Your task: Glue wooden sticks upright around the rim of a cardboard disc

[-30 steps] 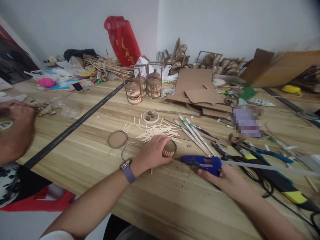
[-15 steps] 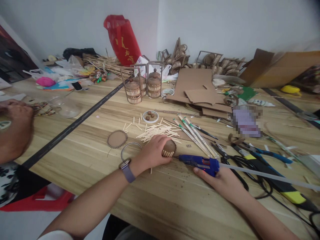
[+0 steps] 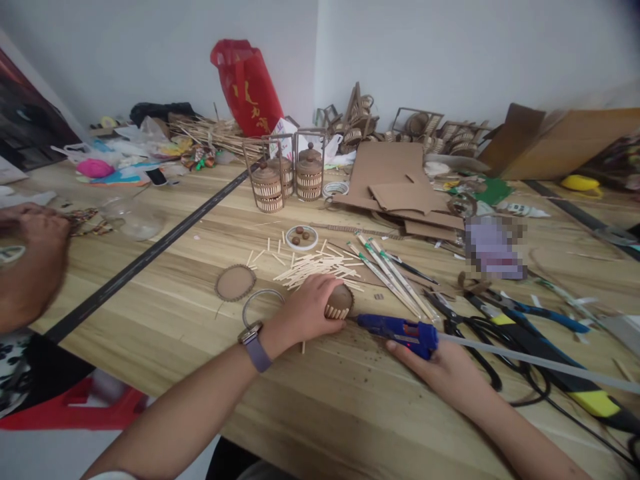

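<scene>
My left hand [image 3: 311,309] is closed around a small round cardboard basket [image 3: 341,300] with short wooden sticks standing along its near rim. My right hand [image 3: 435,363] grips a blue hot glue gun [image 3: 399,330], its nozzle pointing left at the basket's edge. A long clear glue stick [image 3: 530,361] runs out of the gun's back. Behind my left hand lies a pile of short wooden sticks [image 3: 320,267]. To the left are a round cardboard disc with a corrugated rim [image 3: 235,283] and a thin ring [image 3: 261,293], partly hidden by my wrist.
Finished mini baskets in frames [image 3: 267,188] stand at the back. Brown beads sit in a white ring [image 3: 302,237]. Scissors [image 3: 453,313], blue-handled pliers [image 3: 550,319] and black cable [image 3: 543,393] lie to the right. Another person's hands [image 3: 43,233] work at far left.
The view has tilted slightly, so the scene sits a little lower. My hands, the basket and the glue gun keep nearly the same places relative to each other.
</scene>
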Demonstrator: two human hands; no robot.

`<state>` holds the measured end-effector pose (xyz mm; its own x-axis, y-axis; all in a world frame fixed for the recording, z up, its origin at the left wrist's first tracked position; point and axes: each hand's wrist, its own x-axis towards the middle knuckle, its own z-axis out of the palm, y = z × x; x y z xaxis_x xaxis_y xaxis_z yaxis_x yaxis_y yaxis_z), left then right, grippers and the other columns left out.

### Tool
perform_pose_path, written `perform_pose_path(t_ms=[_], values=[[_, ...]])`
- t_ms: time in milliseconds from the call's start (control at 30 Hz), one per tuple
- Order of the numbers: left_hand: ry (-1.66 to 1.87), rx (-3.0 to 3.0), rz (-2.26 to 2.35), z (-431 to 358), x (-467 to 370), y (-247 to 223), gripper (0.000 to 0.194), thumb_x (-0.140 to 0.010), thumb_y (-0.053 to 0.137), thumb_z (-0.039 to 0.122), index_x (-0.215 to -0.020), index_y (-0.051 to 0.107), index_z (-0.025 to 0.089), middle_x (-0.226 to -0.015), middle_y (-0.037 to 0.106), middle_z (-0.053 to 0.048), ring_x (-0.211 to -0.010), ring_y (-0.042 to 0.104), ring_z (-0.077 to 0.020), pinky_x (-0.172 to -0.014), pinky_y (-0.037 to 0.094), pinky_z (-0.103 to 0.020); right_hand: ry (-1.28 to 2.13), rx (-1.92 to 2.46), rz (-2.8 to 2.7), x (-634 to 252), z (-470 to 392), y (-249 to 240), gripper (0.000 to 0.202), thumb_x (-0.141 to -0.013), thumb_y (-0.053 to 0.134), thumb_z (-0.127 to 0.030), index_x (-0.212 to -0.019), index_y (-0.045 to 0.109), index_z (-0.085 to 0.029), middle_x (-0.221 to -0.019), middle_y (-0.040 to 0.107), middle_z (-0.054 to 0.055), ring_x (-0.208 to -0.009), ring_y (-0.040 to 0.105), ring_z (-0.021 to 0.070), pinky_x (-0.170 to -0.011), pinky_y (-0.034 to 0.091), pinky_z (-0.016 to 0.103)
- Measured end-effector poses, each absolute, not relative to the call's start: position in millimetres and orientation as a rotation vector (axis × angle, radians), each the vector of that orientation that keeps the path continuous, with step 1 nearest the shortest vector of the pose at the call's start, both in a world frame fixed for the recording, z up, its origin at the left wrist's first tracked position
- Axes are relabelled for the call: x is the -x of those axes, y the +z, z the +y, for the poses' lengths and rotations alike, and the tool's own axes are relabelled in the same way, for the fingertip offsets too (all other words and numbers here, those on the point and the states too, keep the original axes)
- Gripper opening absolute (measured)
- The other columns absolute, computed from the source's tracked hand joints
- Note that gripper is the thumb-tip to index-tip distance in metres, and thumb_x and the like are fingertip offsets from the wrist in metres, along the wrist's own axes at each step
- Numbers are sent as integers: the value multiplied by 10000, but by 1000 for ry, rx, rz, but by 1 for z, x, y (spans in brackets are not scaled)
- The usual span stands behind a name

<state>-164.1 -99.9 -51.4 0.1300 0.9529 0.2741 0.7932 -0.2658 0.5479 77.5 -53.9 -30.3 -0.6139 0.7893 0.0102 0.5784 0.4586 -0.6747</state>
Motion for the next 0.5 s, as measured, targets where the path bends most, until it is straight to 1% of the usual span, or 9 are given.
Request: perform_pose_path(t_ms=[200,333,500], values=[[836,-2123,1716,-100,164,-50,670,-666,783,240,-1263,487,173,-1326,520,-148,-1263,454,-311,-1085,373,-471,943,1148,-2360,-78,-54,-33,339,-803,544,-463,-873,751,-204,-885,783,68,-810,726,286,-745,588,374],[843,-2132,1710,-100,164,-51,665,-668,777,240,-1263,483,190,-1316,529,-134,-1255,462,-308,-1076,383,-478,923,1165,-2364,-78,-54,-33,368,-792,544,-488,-873,753,-197,-863,783,71,-797,730,288,-729,591,378],[854,-2127,1708,-100,163,-51,657,-675,768,237,-1264,479,207,-1316,527,-125,-1258,459,-305,-1076,381,-483,880,1167,-2380,-76,-55,-31,382,-794,517,-481,-857,758,-191,-815,781,66,-750,727,281,-703,590,370]])
